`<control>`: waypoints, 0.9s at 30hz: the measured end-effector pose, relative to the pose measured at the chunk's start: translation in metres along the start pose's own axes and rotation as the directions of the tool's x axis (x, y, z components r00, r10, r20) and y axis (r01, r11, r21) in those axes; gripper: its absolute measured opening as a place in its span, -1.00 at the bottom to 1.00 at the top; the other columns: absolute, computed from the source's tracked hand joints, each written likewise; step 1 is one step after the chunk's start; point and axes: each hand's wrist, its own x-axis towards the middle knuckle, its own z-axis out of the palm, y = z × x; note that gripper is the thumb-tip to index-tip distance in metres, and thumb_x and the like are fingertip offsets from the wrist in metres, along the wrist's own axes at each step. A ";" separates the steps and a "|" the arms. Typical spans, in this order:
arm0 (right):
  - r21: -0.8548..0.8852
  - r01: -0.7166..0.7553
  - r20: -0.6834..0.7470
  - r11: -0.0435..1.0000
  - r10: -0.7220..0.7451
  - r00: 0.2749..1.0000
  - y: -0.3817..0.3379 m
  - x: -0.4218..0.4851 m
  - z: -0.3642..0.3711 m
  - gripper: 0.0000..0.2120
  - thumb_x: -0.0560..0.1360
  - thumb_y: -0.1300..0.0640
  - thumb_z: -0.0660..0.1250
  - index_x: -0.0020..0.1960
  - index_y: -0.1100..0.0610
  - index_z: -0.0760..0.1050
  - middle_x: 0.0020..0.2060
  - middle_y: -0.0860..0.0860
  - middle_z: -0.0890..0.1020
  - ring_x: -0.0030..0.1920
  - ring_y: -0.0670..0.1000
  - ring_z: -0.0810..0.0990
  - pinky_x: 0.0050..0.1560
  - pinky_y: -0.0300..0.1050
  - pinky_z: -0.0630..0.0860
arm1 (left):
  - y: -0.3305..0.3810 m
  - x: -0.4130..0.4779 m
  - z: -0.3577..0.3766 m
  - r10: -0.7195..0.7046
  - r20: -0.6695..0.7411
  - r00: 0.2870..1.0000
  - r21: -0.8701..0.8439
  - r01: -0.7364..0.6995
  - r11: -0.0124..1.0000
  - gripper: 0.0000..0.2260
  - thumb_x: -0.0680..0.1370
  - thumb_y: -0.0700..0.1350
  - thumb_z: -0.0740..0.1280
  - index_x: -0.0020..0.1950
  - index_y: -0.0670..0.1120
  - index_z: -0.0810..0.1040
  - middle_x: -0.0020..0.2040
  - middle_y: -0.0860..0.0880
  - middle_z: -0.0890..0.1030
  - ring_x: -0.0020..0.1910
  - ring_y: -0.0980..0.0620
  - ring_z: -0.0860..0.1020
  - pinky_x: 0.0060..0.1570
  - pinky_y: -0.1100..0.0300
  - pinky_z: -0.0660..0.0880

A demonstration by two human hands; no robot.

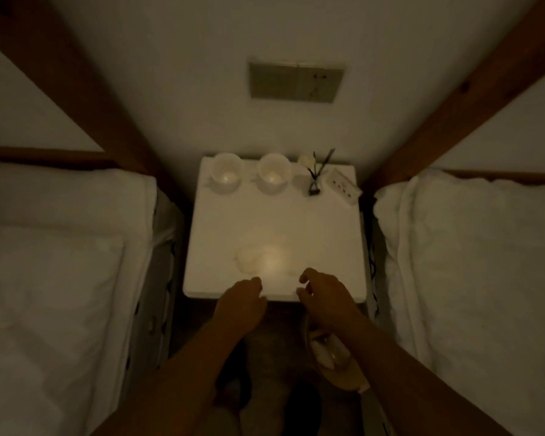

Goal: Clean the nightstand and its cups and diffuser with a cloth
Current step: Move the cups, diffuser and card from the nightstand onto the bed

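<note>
Barely, through glare, I see the cloth [258, 261] near the counter's [296, 221] front edge; my left hand [241, 298] and right hand [323, 297] hover there, loosely curled, empty. Cups [226, 175] and diffuser [314, 180] stand at its back.

Glare in the lower middle of the tabletop [328, 240] washes out the cloth [252, 261], so its outline is unclear. At the upper right of the tabletop the diffuser [313, 180] bottle is nearly lost in the dimness. The marks on the small box [343, 184] beside it are too small to read. A pale object [331, 357] under the right forearm [390, 357] is partly hidden and unidentifiable. The left bed [60, 278] and right bed [469, 278] run off the side edges.
</note>
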 end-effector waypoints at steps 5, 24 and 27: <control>-0.053 -0.005 -0.007 0.999 0.004 1.000 -0.047 0.046 -0.011 -0.67 0.53 -0.06 0.26 0.23 0.06 0.40 -0.06 0.04 0.64 -0.07 0.03 0.59 -0.07 -0.05 0.55 | -0.042 0.032 -0.062 0.046 0.079 0.996 -0.028 -0.044 0.999 -0.73 0.62 -0.05 0.22 0.28 -0.13 0.43 -0.01 -0.10 0.58 -0.11 0.08 0.45 -0.14 0.24 0.34; 0.067 -0.022 -0.367 0.997 0.046 0.929 -0.080 0.219 -0.025 0.01 0.34 -0.09 0.48 0.52 -0.08 -0.15 0.46 0.16 0.15 0.36 0.23 0.35 0.11 0.24 0.55 | -0.065 0.185 -0.130 -0.042 -0.367 0.929 -0.084 0.012 0.996 -0.17 0.46 0.03 0.45 0.56 -0.07 0.02 0.52 -0.16 0.13 0.47 -0.15 0.23 0.42 -0.02 0.29; 0.077 -0.047 -0.387 0.996 0.073 0.919 -0.079 0.232 -0.028 0.04 0.33 -0.10 0.49 0.51 -0.14 -0.19 0.51 0.16 0.07 0.43 0.27 0.26 0.17 0.31 0.50 | -0.062 0.202 -0.131 -0.065 -0.373 0.926 -0.078 0.038 0.996 -0.08 0.42 0.06 0.48 0.56 0.00 -0.07 0.55 -0.15 0.03 0.51 -0.19 0.14 0.42 -0.15 0.30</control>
